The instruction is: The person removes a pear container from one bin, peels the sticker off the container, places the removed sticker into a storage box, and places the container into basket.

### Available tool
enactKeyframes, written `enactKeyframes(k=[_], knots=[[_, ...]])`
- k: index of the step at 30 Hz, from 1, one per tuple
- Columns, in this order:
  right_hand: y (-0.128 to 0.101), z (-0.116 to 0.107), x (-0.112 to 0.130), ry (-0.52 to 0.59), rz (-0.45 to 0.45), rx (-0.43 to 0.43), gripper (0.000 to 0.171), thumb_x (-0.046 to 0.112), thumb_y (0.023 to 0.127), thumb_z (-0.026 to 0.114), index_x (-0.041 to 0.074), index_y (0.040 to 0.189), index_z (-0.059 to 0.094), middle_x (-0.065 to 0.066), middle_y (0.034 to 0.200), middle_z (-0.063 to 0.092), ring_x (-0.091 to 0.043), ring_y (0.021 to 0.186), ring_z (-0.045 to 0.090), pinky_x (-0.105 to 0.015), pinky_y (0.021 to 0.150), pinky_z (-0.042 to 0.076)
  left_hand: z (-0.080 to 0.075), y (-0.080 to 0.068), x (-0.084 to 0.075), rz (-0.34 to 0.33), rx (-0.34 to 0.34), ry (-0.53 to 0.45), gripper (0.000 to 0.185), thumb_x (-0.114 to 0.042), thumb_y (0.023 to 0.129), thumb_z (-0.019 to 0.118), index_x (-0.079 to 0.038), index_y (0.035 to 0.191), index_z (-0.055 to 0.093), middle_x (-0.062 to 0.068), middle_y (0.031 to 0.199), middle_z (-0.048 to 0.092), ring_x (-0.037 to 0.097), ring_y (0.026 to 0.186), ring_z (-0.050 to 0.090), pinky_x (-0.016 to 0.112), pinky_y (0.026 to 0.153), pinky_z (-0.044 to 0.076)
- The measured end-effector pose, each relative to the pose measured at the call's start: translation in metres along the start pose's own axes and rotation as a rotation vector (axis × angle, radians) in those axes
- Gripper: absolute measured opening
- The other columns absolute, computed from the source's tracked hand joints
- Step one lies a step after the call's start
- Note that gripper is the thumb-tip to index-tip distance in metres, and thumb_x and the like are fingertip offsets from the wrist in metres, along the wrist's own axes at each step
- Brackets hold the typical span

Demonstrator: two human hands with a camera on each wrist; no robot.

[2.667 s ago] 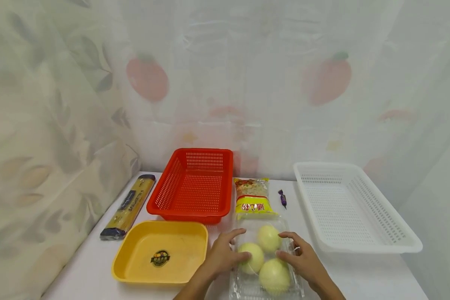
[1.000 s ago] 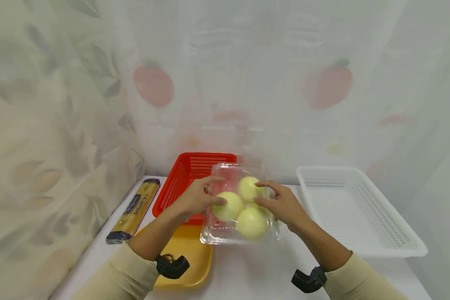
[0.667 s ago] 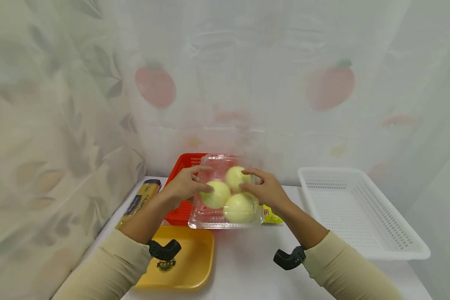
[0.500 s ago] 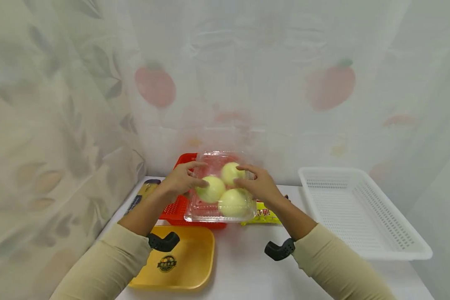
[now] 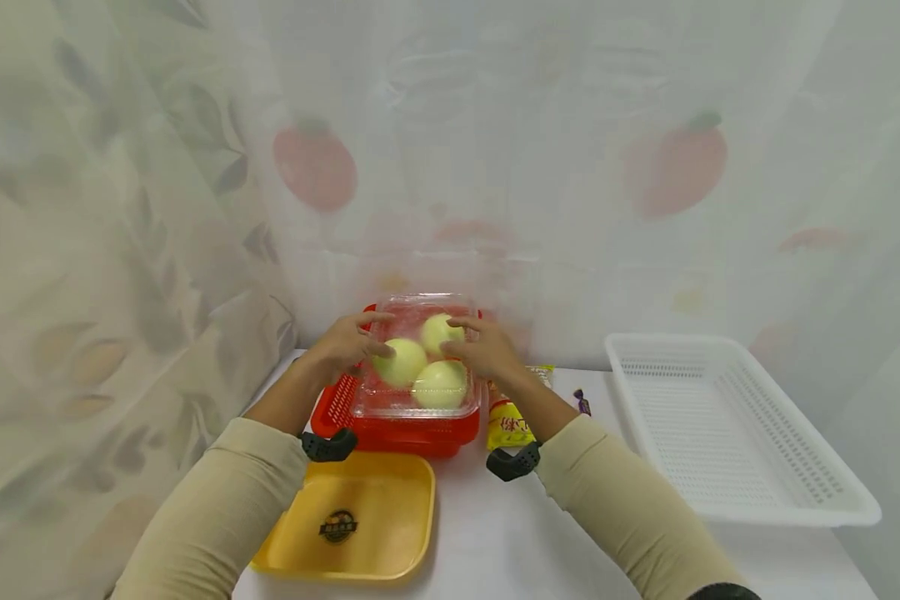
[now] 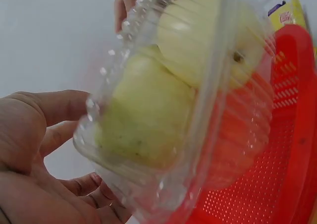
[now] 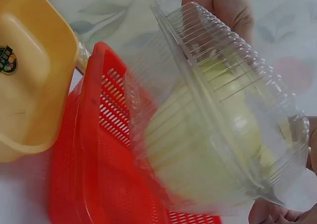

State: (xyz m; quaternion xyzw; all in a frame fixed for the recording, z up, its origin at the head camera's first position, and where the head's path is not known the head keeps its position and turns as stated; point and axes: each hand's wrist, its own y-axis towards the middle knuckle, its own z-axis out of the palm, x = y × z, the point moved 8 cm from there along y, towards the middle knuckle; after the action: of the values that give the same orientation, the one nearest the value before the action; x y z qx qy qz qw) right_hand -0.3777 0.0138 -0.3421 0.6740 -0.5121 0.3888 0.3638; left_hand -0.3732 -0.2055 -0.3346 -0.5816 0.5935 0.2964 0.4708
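My left hand [image 5: 345, 343] and right hand [image 5: 487, 350] grip a clear plastic clamshell box [image 5: 378, 410] from its two sides, thumbs toward the top. Inside sit round pale yellow-green fruits [image 5: 401, 363], three of them. The box is held above the red basket [image 5: 420, 433], covering much of its opening in the head view. Fluted clear walls of the box [image 7: 233, 40] lean over the red basket [image 7: 74, 174] in the right wrist view. Through the plastic, the left wrist view shows a dark dimple on one fruit [image 6: 183, 28].
In front of the red basket stands a yellow tray [image 5: 386, 546] with a round label. A yellow noodle bag [image 5: 508, 423] lies to the basket's right, then a purple-wrapped candy [image 5: 582, 402]. A white basket [image 5: 765, 512] occupies the right side.
Both hands have raised the clamshell box off the table and carried it left and back, over the red basket. The noodle bag and candy show again beside the right arm.
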Motion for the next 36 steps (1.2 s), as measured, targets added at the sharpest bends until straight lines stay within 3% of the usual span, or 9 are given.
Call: enactKeyframes(k=[4,8,11,16,20,25,30,36], knots=[[0.011,0.015,-0.009,0.014,0.044,0.015,0.052,0.034,0.084,0.075,0.022,0.132,0.061,-0.011,0.126,0.056,-0.025,0.075,0.056,-0.030,0.058,0.052,-0.009,0.009,0.009,-0.006,-0.027,0.008,0.067,-0.005,0.083,0.072,-0.018,0.144,0.047,0.014,0.100,0.048,0.022,0.058,0.044,0.031,0.052,0.049],[0.019,0.030,-0.019,0.039,0.056,0.026,0.053,0.030,0.084,0.076,0.019,0.133,0.060,-0.013,0.121,0.059,-0.024,0.075,0.056,-0.029,0.056,0.052,-0.014,0.016,0.022,-0.006,-0.032,0.002,0.068,-0.002,0.082,0.071,-0.017,0.144,0.047,0.015,0.104,0.048,0.020,0.051,0.034,0.028,0.045,0.040],[0.020,0.040,-0.024,0.015,0.049,0.036,0.054,0.027,0.084,0.076,0.017,0.134,0.060,-0.015,0.120,0.061,-0.025,0.084,0.057,-0.029,0.056,0.052,-0.015,0.020,0.035,-0.012,-0.031,-0.013,0.067,0.001,0.083,0.070,-0.017,0.144,0.047,0.017,0.111,0.052,0.018,0.051,0.034,0.027,0.045,0.038],[0.019,0.050,-0.033,-0.048,0.068,0.026,0.054,0.028,0.084,0.075,0.020,0.135,0.059,-0.014,0.123,0.060,-0.023,0.085,0.059,-0.030,0.054,0.052,-0.014,0.023,0.054,-0.019,-0.032,-0.051,0.065,0.003,0.084,0.068,-0.017,0.143,0.049,0.021,0.103,0.058,0.016,0.047,0.030,0.026,0.043,0.034],[0.018,0.057,-0.041,-0.019,0.100,0.034,0.054,0.028,0.085,0.075,0.021,0.136,0.058,-0.012,0.118,0.060,-0.021,0.061,0.054,-0.030,0.051,0.051,-0.010,0.023,0.065,-0.031,-0.034,-0.073,0.065,0.003,0.084,0.068,-0.015,0.144,0.048,0.022,0.123,0.053,0.016,0.046,0.029,0.026,0.044,0.036],[0.018,0.064,-0.051,0.032,0.146,0.044,0.055,0.026,0.084,0.076,0.019,0.136,0.058,-0.010,0.112,0.061,-0.018,0.054,0.045,-0.028,0.049,0.048,-0.006,0.024,0.082,-0.093,-0.039,-0.098,0.064,-0.001,0.085,0.069,-0.016,0.144,0.048,0.021,0.136,0.044,0.019,0.047,0.035,0.027,0.047,0.040],[0.017,0.070,-0.055,0.024,0.169,0.044,0.055,0.026,0.085,0.075,0.017,0.136,0.057,-0.011,0.118,0.060,-0.021,0.062,0.049,-0.029,0.051,0.048,-0.004,0.026,0.092,-0.110,-0.045,-0.111,0.061,-0.002,0.086,0.068,-0.013,0.143,0.049,0.021,0.140,0.040,0.019,0.045,0.036,0.026,0.044,0.040],[0.016,0.076,-0.054,-0.032,0.175,0.017,0.056,0.027,0.083,0.076,0.017,0.135,0.058,-0.011,0.128,0.057,-0.028,0.098,0.056,-0.036,0.074,0.055,-0.006,0.027,0.096,-0.120,-0.072,-0.082,0.060,-0.001,0.087,0.066,-0.013,0.143,0.048,0.021,0.140,0.040,0.018,0.044,0.033,0.026,0.044,0.038]])
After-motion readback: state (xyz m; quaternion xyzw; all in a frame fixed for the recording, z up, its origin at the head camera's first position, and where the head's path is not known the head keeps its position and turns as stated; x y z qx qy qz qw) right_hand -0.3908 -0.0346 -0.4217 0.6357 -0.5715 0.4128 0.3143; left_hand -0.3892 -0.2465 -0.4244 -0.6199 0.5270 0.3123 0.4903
